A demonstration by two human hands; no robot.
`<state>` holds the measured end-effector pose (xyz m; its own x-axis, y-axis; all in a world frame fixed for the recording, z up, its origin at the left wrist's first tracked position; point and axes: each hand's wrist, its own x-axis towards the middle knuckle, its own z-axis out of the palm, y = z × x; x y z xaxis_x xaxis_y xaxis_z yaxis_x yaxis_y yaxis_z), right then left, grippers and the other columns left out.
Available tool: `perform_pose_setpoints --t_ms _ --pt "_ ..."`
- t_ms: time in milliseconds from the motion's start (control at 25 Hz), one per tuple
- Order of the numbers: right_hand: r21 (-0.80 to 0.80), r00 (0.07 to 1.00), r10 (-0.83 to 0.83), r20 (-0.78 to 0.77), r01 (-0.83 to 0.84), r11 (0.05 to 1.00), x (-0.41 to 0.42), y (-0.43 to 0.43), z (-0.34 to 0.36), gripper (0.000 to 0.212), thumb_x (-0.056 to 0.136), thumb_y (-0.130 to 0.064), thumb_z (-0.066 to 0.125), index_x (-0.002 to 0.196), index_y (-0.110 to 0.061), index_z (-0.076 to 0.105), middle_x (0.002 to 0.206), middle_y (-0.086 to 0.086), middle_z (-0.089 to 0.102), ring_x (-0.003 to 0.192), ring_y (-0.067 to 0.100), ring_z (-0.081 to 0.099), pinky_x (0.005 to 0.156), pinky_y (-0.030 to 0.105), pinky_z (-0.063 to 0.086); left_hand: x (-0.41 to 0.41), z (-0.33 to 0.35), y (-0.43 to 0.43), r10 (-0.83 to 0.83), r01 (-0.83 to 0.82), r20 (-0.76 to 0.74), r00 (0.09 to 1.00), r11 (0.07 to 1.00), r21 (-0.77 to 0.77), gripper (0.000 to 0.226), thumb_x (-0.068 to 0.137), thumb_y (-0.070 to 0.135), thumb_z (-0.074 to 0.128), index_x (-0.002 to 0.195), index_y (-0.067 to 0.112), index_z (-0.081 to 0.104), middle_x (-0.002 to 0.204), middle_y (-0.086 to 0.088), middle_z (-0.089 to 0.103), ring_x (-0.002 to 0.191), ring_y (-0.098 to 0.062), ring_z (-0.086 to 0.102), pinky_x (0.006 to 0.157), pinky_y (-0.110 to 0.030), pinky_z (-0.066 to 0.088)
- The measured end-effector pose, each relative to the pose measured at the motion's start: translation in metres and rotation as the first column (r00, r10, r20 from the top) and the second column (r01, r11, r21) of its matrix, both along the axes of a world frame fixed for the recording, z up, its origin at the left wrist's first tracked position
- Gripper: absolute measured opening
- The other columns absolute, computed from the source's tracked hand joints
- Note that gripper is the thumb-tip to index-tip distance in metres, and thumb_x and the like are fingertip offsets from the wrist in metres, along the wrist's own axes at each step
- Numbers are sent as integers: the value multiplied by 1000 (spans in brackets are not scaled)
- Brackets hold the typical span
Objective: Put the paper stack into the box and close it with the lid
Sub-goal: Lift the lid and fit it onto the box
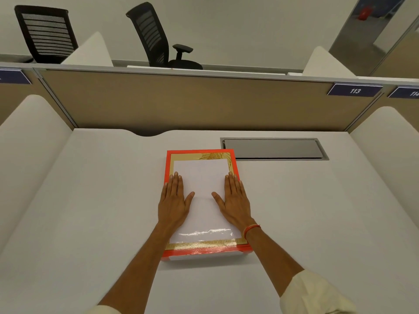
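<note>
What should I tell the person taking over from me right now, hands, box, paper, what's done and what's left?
Left hand: flat, palm down, on the left part of the lid.
Right hand: flat, palm down, on the right part of the lid; nothing gripped by either.
The lid, red-edged with a gold border and a white centre, sits on the box in the middle of the desk, just left of the closed cable hatch.
Paper stack: not visible, presumably inside.
Done: the lid looks on, though the near left corner shows a pale gap.
Left: check that corner is seated, then lift both hands.
</note>
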<state>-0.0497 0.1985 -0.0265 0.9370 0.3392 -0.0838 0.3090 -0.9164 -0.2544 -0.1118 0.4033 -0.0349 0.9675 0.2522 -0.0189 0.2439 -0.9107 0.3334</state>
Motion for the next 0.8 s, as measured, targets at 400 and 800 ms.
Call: perform_pose_setpoints --t_ms 400,800 --pt "-14 1000 1 -6 -1 1000 -1 -2 -13 85 94 -65 24 154 -13 -8 164 3 -7 152 18 -7 125 34 1 -1 -12 -2 23 -22 -38 999 999 30 99 80 72 -14 158 12 -2 168 -4 -2 156 -19 1 127 -35 5" --pt "-23 1000 -5 24 5 1000 -3 -1 -15 86 93 -66 24 154 -13 -5 164 2 -4 152 18 -4 126 33 3 -3 -14 -4 39 -33 -76 996 996 77 87 90 65 7 158 12 -2 168 -3 -2 156 -19 1 127 -34 6"
